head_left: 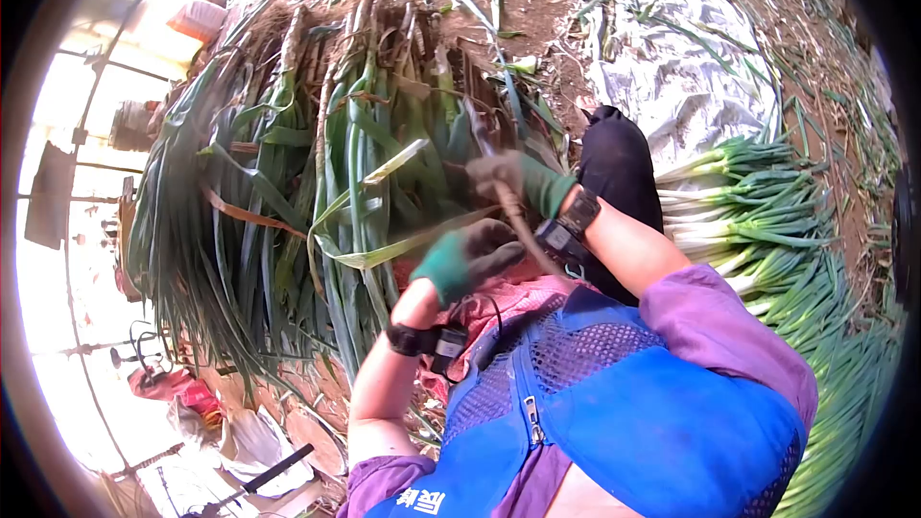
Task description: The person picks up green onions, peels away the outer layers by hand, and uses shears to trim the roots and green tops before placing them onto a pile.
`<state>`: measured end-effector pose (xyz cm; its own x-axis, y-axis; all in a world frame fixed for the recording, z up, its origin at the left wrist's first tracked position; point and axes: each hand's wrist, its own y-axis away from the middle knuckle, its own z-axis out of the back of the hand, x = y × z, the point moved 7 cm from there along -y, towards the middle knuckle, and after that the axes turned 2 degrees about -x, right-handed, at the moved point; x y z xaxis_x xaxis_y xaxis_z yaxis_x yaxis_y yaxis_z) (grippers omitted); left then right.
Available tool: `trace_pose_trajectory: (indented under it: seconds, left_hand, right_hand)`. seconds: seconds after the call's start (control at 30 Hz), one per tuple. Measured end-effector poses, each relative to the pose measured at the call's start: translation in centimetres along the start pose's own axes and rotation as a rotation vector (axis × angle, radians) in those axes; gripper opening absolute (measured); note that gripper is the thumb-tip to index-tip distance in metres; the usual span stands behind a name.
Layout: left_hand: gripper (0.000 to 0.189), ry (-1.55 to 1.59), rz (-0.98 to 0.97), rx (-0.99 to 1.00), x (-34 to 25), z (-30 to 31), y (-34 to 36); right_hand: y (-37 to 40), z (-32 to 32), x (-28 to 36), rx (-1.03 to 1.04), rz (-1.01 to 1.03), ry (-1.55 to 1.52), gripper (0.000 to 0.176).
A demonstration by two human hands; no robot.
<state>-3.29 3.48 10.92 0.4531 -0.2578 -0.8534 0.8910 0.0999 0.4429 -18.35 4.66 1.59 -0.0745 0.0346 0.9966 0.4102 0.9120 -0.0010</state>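
Note:
My right hand (pixel 523 180), in a green and dark work glove, is closed around a long, brownish scallion stalk (pixel 518 216). The stalk runs from above the fist down toward my lap and is partly blurred. Just below and to the left is my left hand (pixel 468 259), gloved the same way, with its fingers loosely apart and nothing plainly held. A pale, blurred leaf (pixel 403 247) passes just above it. Beside both hands lies a big heap of untrimmed scallions (pixel 278 163), roots at the top and green leaves hanging toward the lower left.
Cleaned scallions (pixel 739 221) with white stems lie in rows at my right. White sheeting (pixel 662 67) covers soil beyond my dark-trousered knee (pixel 619 158). Pink netted cloth (pixel 513 302) rests by my lap. Bags and a dark-handled tool (pixel 278 468) are at lower left.

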Motion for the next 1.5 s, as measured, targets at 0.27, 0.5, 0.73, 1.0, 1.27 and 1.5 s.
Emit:
trace_pose_trajectory:
  seconds: [0.27,0.5,0.73,1.0,1.27,1.5]
  left_hand:
    - [0.039,-0.726,0.227,-0.988,6.8,27.5,1.4]
    - [0.048,-0.02,0.343,-0.692,12.0,27.2,1.4]
    - [0.031,0.314,0.142,-0.796,5.1,27.1,9.2]
    - [0.038,0.205,0.016,-0.726,-8.2,19.6,6.7]
    - [0.081,-0.514,0.432,-0.663,10.4,15.1,-11.2]
    - [0.064,-0.23,0.432,-0.317,8.6,9.4,-4.4]
  right_hand:
    - [6.1,-0.1,-4.2,-0.09,-0.587,0.081,0.052]
    - [5.7,1.3,-5.8,-0.186,-0.571,0.294,0.06]
    - [6.2,2.6,-3.9,-0.25,-0.487,0.189,0.047]
    - [5.7,1.1,-3.5,-0.167,-0.413,0.213,0.045]
    - [6.2,1.8,-3.7,-0.1,-0.455,0.293,0.041]
    - [9.5,-0.9,-0.1,0.13,-0.411,0.224,0.043]
